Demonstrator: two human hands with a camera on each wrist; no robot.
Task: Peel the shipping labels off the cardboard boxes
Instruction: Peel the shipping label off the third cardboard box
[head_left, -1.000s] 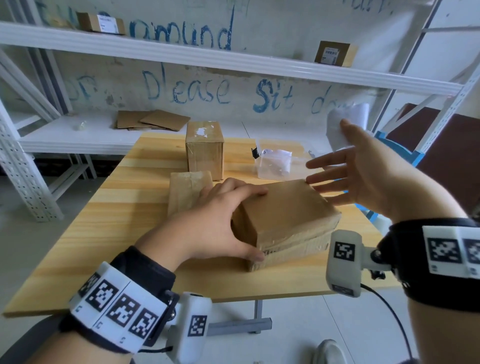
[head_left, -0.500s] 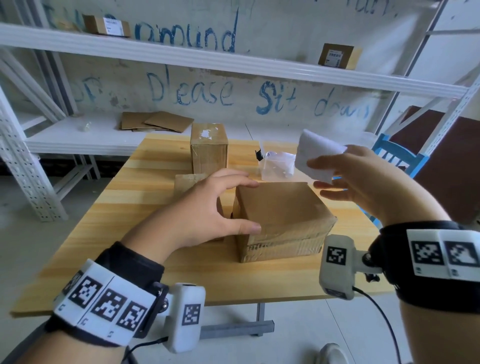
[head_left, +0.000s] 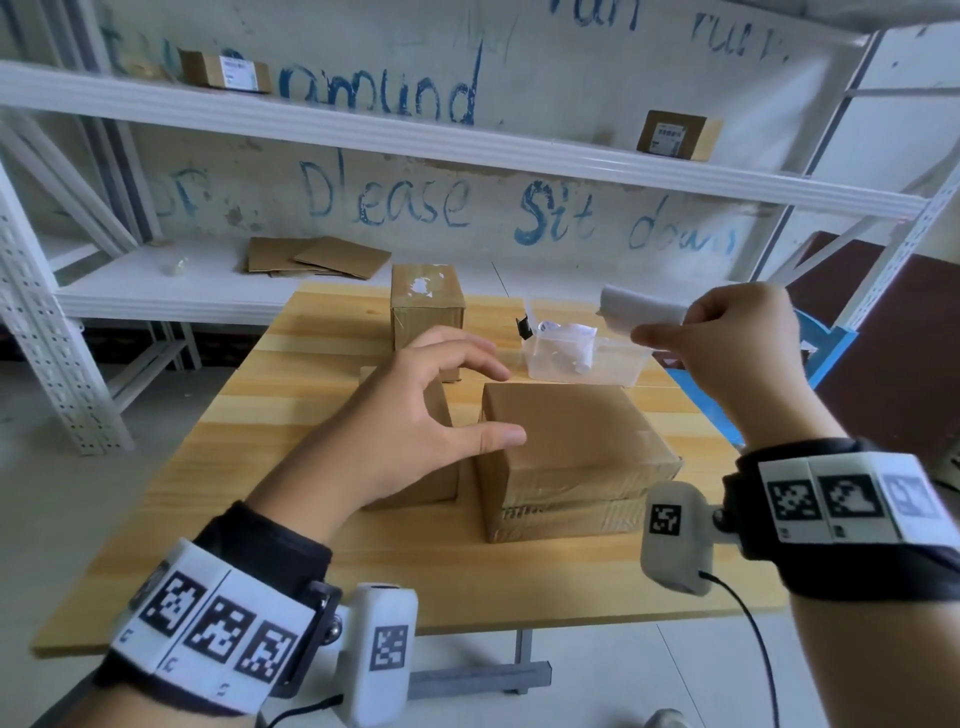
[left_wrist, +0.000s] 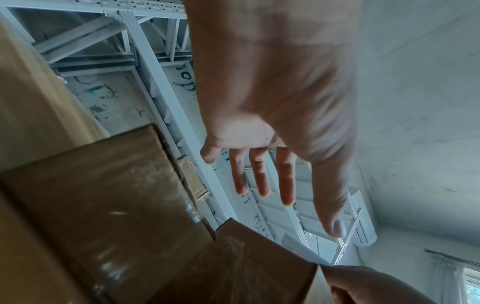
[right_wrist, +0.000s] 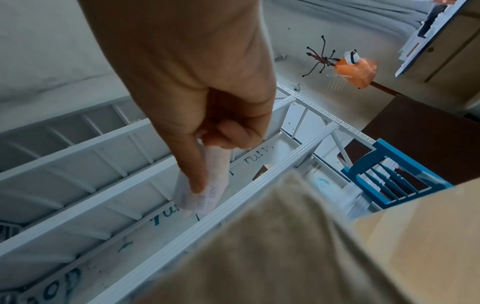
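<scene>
From the head camera my left hand (head_left: 415, 415) hides most of a box (head_left: 415, 483) behind it; I cannot tell whether the thumb touches the big box (head_left: 571, 457) on the table (head_left: 260, 467); the fingers are spread and relaxed, holding nothing; my right hand (head_left: 737, 348) is raised above the clear tub (head_left: 582, 358), fingers curled, pinching a curled white label (head_left: 639, 312); a third box (head_left: 426, 306) stands farther back.

The left wrist camera is blurred; the left hand (left_wrist: 272, 102) hangs open over the box (left_wrist: 103, 195) edges, palm clear of them.

On the right wrist camera a blurred tan shape fills the lower frame; the right hand (right_wrist: 202, 92) grips the rolled label (right_wrist: 207, 185) between thumb and forefinger, its print unreadable.
</scene>
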